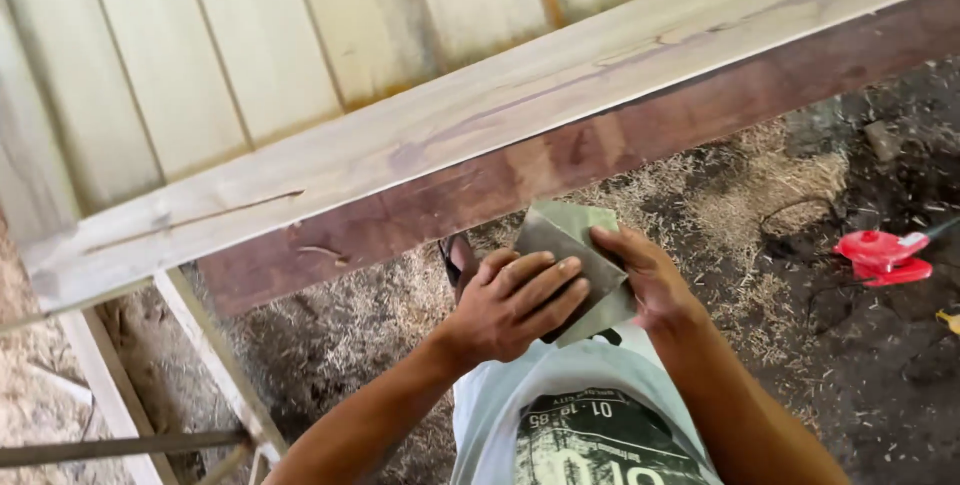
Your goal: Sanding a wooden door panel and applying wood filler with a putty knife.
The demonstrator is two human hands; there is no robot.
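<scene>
A folded sheet of grey-green sandpaper is held in front of my chest by both hands. My left hand wraps over its near side with fingers curled on top. My right hand grips its right edge, thumb on the upper face. Just above the sheet runs a long wooden plank, pale on top and reddish-brown along the side facing me. The sandpaper's upper corner sits close to that brown side; I cannot tell whether it touches.
Pale vertical boards stand behind the plank. A wooden frame and a metal bar are at lower left. Sawdust and shavings cover the dark ground. A red tool lies at right.
</scene>
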